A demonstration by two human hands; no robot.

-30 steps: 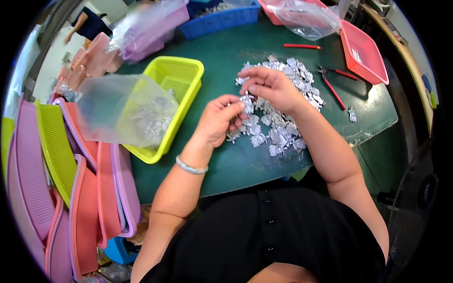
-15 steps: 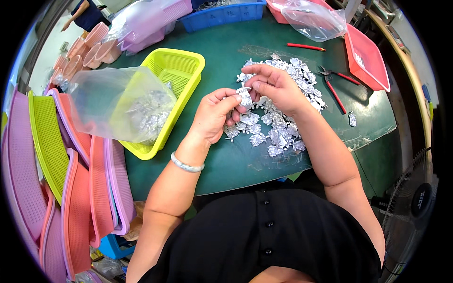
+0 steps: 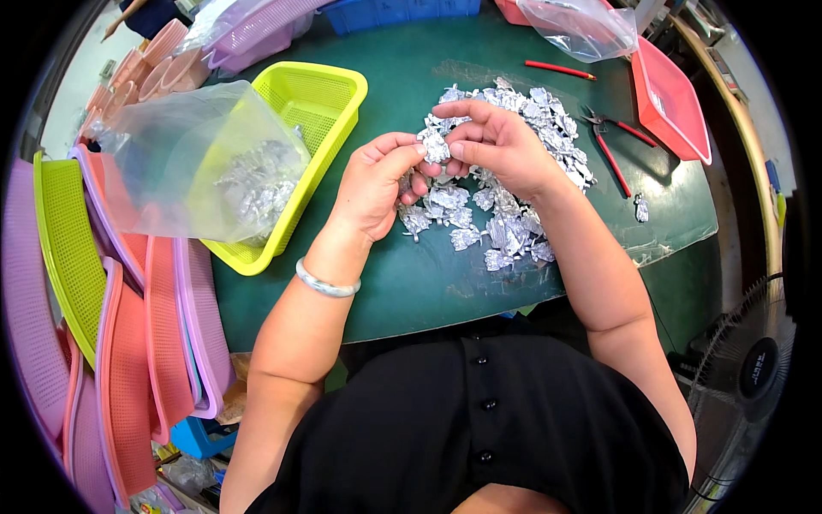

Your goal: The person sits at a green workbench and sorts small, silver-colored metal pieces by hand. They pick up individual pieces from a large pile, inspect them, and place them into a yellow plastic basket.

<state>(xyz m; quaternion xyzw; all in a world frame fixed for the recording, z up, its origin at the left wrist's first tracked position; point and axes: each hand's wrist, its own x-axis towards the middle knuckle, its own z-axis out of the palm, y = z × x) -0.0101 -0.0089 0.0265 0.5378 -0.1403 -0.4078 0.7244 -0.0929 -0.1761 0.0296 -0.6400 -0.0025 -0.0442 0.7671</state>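
A small silvery metal casting [image 3: 435, 147] is held up between my two hands, its exact shape too small to make out. My left hand [image 3: 374, 186] pinches it between thumb and fingers from the left. From the right, my right hand [image 3: 505, 152] closes thumb and a finger on its edge, with the index finger stretched out above. Beneath and behind the hands spreads a heap of similar silvery pieces [image 3: 516, 224] on the green tabletop [image 3: 411, 295]. To the left, a clear plastic bag [image 3: 171, 171] containing more pieces lies in a yellow-green basket [image 3: 351, 103].
Red-handled pliers [image 3: 610, 163], a red pencil-like stick [image 3: 560, 70] and a single metal piece [image 3: 640, 208] lie to the right, near a pink tray [image 3: 672, 107]. Stacked plastic baskets [image 3: 128, 368] crowd the left side. A fan [image 3: 758, 368] stands at lower right.
The whole view has shifted slightly, so the table things sit a little higher. Both hands stay on the casting, which seems turned a little between the fingers.
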